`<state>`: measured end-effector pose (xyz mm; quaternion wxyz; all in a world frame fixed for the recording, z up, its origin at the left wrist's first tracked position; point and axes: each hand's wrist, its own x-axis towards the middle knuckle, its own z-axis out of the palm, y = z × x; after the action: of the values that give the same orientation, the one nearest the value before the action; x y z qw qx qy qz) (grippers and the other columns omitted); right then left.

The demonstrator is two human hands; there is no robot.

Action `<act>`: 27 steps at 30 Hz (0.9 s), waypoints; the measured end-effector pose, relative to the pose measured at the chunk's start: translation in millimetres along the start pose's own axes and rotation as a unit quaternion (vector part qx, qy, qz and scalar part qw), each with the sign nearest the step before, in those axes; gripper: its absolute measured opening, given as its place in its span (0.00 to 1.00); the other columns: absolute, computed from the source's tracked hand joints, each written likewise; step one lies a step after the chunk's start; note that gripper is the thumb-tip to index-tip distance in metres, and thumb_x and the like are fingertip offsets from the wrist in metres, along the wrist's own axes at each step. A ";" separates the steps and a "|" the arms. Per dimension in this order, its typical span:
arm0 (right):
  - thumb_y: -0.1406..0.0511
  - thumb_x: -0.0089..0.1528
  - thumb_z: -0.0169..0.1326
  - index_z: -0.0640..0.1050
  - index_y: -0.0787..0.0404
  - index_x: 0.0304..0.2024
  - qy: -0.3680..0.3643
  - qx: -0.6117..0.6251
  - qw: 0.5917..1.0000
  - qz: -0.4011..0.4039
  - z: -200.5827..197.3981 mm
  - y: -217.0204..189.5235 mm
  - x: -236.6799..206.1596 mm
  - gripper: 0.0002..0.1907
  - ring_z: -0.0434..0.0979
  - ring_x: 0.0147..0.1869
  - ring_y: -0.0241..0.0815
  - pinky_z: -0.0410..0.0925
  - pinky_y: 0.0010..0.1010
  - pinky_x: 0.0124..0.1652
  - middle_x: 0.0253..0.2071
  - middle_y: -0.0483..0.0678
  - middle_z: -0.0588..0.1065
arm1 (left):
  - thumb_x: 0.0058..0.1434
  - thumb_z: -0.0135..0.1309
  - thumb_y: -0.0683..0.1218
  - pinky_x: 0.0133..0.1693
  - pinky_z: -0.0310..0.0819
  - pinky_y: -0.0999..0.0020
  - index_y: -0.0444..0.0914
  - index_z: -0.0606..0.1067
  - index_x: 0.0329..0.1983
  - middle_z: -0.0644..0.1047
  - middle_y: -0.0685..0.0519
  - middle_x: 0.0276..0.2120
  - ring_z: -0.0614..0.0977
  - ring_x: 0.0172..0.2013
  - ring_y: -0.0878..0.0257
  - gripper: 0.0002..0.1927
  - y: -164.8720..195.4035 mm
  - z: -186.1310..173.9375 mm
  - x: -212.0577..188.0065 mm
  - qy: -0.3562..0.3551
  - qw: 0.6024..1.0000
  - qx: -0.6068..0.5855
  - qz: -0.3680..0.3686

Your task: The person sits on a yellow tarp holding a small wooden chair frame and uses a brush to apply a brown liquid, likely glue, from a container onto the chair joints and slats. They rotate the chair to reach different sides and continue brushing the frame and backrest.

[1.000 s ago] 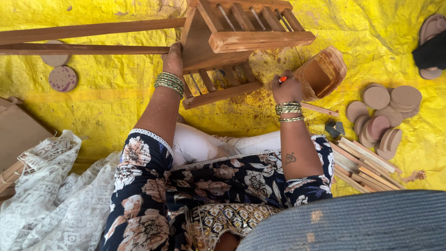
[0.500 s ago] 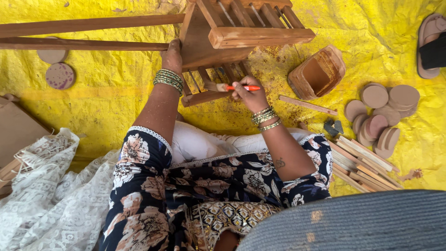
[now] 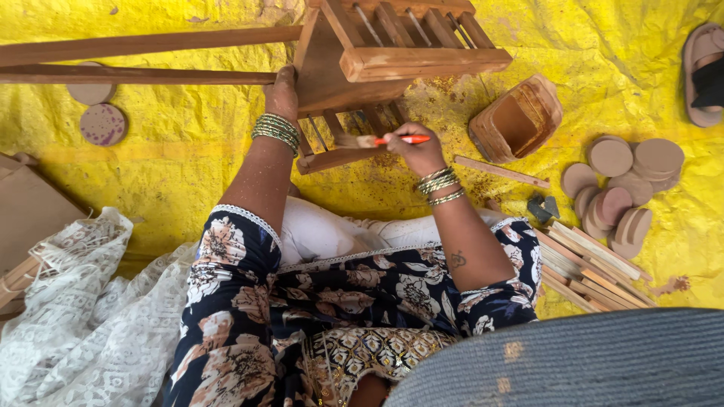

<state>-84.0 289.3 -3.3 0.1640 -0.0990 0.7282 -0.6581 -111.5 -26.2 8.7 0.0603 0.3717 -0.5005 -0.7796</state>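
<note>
A brown wooden frame with slats lies on a yellow tarp in front of me. My left hand grips the frame's left edge and steadies it. My right hand holds a paintbrush with an orange handle; its bristles touch a lower rail of the frame. Both wrists wear stacked bangles.
An open container of brown stain lies tilted right of the frame. Several round wooden discs and a bundle of wooden sticks lie at right. Two long wooden bars stretch left. Two discs and white lace cloth lie at left.
My right hand moved from the stain container leftward with the brush and brought the bristles onto the frame's lower rail. My left hand stayed on the frame.
</note>
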 end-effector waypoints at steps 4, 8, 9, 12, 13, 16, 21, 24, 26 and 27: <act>0.65 0.63 0.66 0.80 0.61 0.35 0.059 -0.123 0.989 -0.051 -14.2 -8.0 3.7 0.08 0.78 0.35 0.32 0.72 0.24 0.36 0.31 0.45 0.79 | 0.59 0.55 0.57 0.63 0.61 0.59 0.26 0.55 0.67 0.69 0.38 0.62 0.72 0.60 0.51 0.43 -1.1 -0.2 3.9 -0.001 1.000 0.005 0.021; 0.66 0.64 0.64 0.79 0.61 0.37 0.029 -0.084 0.992 -0.090 -13.2 -7.3 -9.0 0.06 0.79 0.37 0.30 0.73 0.23 0.38 0.33 0.43 0.79 | 0.58 0.55 0.57 0.61 0.66 0.59 0.28 0.55 0.67 0.70 0.38 0.60 0.74 0.58 0.51 0.43 -1.0 0.1 4.6 -0.012 1.000 -0.019 0.019; 0.66 0.64 0.63 0.79 0.60 0.38 -0.002 -0.050 0.994 -0.093 -8.1 -5.1 -11.8 0.05 0.80 0.37 0.30 0.74 0.23 0.39 0.34 0.42 0.79 | 0.57 0.54 0.57 0.59 0.68 0.59 0.29 0.54 0.68 0.69 0.39 0.60 0.74 0.57 0.51 0.43 -1.3 0.5 3.7 -0.011 1.000 -0.026 0.011; 0.67 0.65 0.63 0.79 0.60 0.39 -0.036 -0.010 0.996 -0.078 4.4 -0.7 -13.4 0.05 0.79 0.38 0.30 0.73 0.23 0.39 0.36 0.42 0.80 | 0.56 0.54 0.56 0.56 0.71 0.57 0.30 0.56 0.67 0.72 0.39 0.57 0.76 0.55 0.51 0.42 -1.2 0.6 1.3 -0.017 0.998 -0.042 0.032; 0.67 0.65 0.63 0.79 0.61 0.39 -0.038 -0.006 0.997 -0.071 6.4 -1.0 -11.3 0.05 0.79 0.39 0.30 0.73 0.23 0.39 0.36 0.43 0.80 | 0.57 0.54 0.56 0.57 0.70 0.58 0.29 0.56 0.67 0.71 0.39 0.58 0.76 0.55 0.51 0.42 -0.8 0.3 1.4 -0.011 0.999 -0.031 0.021; 0.66 0.64 0.63 0.78 0.59 0.36 0.055 -0.101 0.992 -0.054 1.3 -10.6 -4.8 0.06 0.81 0.34 0.30 0.74 0.24 0.36 0.31 0.43 0.81 | 0.59 0.55 0.56 0.59 0.68 0.60 0.28 0.55 0.67 0.71 0.39 0.59 0.75 0.56 0.52 0.42 -0.9 0.0 3.4 -0.003 1.000 -0.015 0.001; 0.64 0.65 0.63 0.81 0.57 0.38 0.079 -0.242 0.953 -0.164 13.1 -36.6 -27.1 0.05 0.77 0.29 0.32 0.69 0.25 0.28 0.28 0.42 0.79 | 0.57 0.56 0.57 0.60 0.69 0.60 0.27 0.56 0.68 0.71 0.37 0.61 0.76 0.58 0.50 0.44 0.6 2.4 7.4 -0.021 0.999 -0.027 0.013; 0.62 0.65 0.61 0.81 0.56 0.43 -0.009 -0.221 0.946 -0.238 49.7 -48.3 -47.1 0.07 0.75 0.27 0.31 0.69 0.23 0.26 0.27 0.42 0.78 | 0.60 0.53 0.63 0.63 0.57 0.60 0.30 0.64 0.73 0.62 0.39 0.67 0.67 0.65 0.51 0.45 4.0 -1.8 6.4 -0.073 0.994 0.069 0.047; 0.61 0.66 0.61 0.79 0.56 0.45 -0.080 -0.249 0.904 -0.339 67.7 -57.5 -53.4 0.09 0.77 0.33 0.34 0.72 0.25 0.33 0.32 0.45 0.79 | 0.56 0.58 0.65 0.64 0.62 0.60 0.27 0.51 0.72 0.62 0.36 0.66 0.68 0.65 0.49 0.54 6.5 -3.9 4.0 -0.071 0.994 0.067 0.041; 0.61 0.66 0.61 0.78 0.56 0.47 -0.115 -0.259 0.877 -0.389 73.3 -62.3 -54.7 0.10 0.78 0.36 0.36 0.73 0.25 0.36 0.35 0.46 0.79 | 0.54 0.61 0.66 0.64 0.65 0.59 0.25 0.44 0.71 0.63 0.34 0.65 0.69 0.66 0.48 0.59 8.5 -5.0 3.6 -0.069 0.995 0.068 0.039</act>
<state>-10.7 234.0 58.4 -0.0535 -0.4882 0.7514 -0.4406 -113.3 -35.8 12.7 0.0307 0.3001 -0.5691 -0.7649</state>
